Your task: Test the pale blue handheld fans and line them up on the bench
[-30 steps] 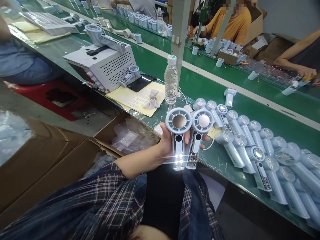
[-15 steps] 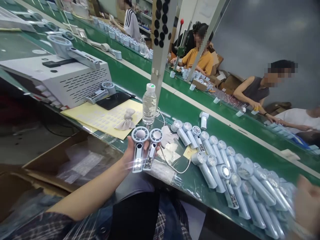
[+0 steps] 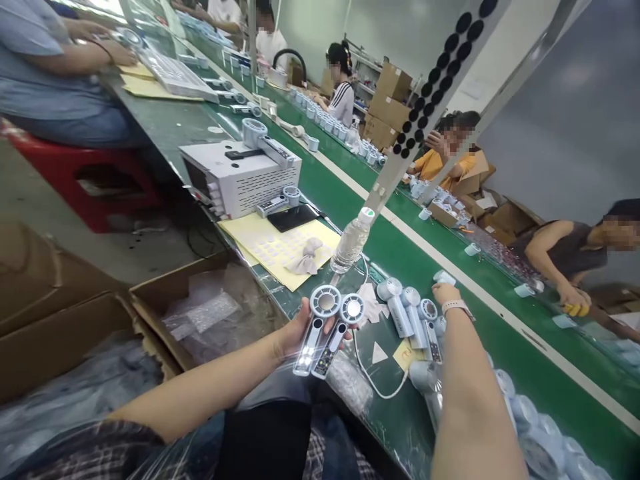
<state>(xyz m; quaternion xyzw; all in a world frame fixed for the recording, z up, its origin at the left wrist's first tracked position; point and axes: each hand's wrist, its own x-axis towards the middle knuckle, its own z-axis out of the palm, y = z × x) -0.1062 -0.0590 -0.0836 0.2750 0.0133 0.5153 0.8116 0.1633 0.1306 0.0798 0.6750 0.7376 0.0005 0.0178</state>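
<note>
Two light-blue handheld fans, one with a round head (image 3: pixel 325 302) and a second fan (image 3: pixel 353 309) beside it, are held side by side in my left hand (image 3: pixel 296 328), its fingers closed behind them. Lights glow on their handles. My right hand (image 3: pixel 446 292) is stretched across to the green belt, fingers closed on another handheld fan (image 3: pixel 444 277), of which only the far end shows. Below my right forearm stand rows of similar fans (image 3: pixel 400 313) on the table, partly covered by the arm.
A water bottle (image 3: pixel 353 241) stands behind my left hand, near a yellow sticker sheet (image 3: pixel 270 241) and a white machine (image 3: pixel 250 177). A white cable (image 3: pixel 373 387) curls over the table. Open cardboard boxes (image 3: pixel 200 273) lie left. Co-workers sit across the green belt (image 3: pixel 400 257).
My right hand has come in from the far right to the fan on the belt. The view has swung left; my left hand still holds both fans.
</note>
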